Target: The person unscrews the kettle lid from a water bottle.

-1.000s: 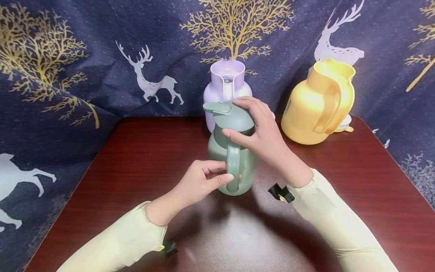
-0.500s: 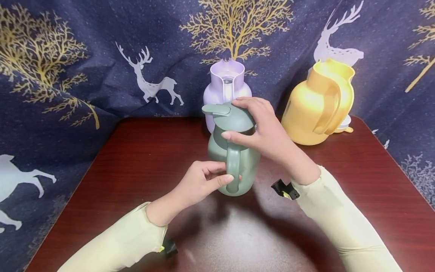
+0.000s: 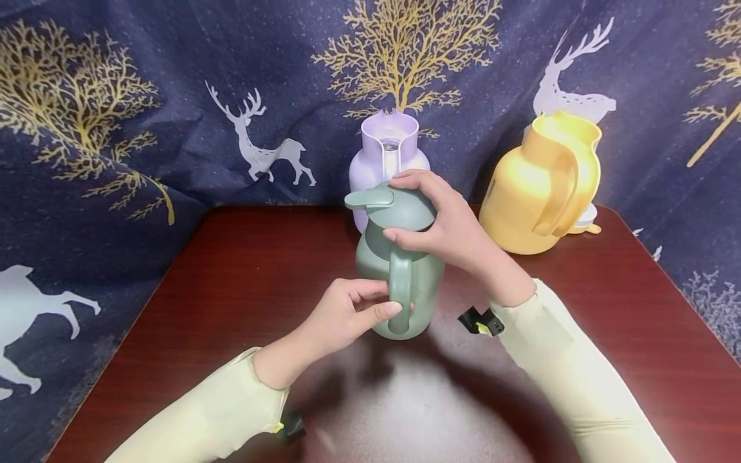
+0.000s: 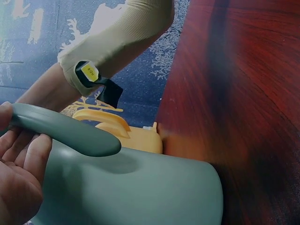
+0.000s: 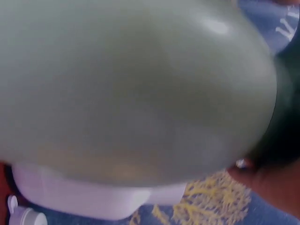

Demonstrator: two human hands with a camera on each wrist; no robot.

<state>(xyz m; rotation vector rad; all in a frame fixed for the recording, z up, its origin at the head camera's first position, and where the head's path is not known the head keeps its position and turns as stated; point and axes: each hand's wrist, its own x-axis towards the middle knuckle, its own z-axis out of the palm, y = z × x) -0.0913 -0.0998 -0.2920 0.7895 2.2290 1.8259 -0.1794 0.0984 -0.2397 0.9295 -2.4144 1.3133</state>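
Note:
A green vacuum jug [image 3: 425, 289] stands upright on the table in the head view, its handle facing me. My left hand [image 3: 338, 315] holds that handle [image 3: 400, 283], thumb on the near side and fingers behind it; the left wrist view also shows the fingers wrapped at the handle [image 4: 65, 129]. On top sits the green lid [image 3: 405, 209], its flat lever pointing left. My right hand [image 3: 448, 218] grips the lid from the right, thumb at the front rim and fingers over the top. The jug's body [image 5: 140, 93] fills most of the right wrist view.
Behind the green jug stands a lidless lilac jug [image 3: 370, 167]. A lidless yellow jug [image 3: 521, 199] is at the back right, with a white and yellow lid [image 3: 586, 218] behind it. A small pale lid [image 5: 30, 218] shows in the right wrist view. Patterned cloth [image 3: 173, 128] backs the table.
The head view has tilted slightly, so everything sits a little lower. Both hands keep their places on the jug and lid; the lid lever still points left.

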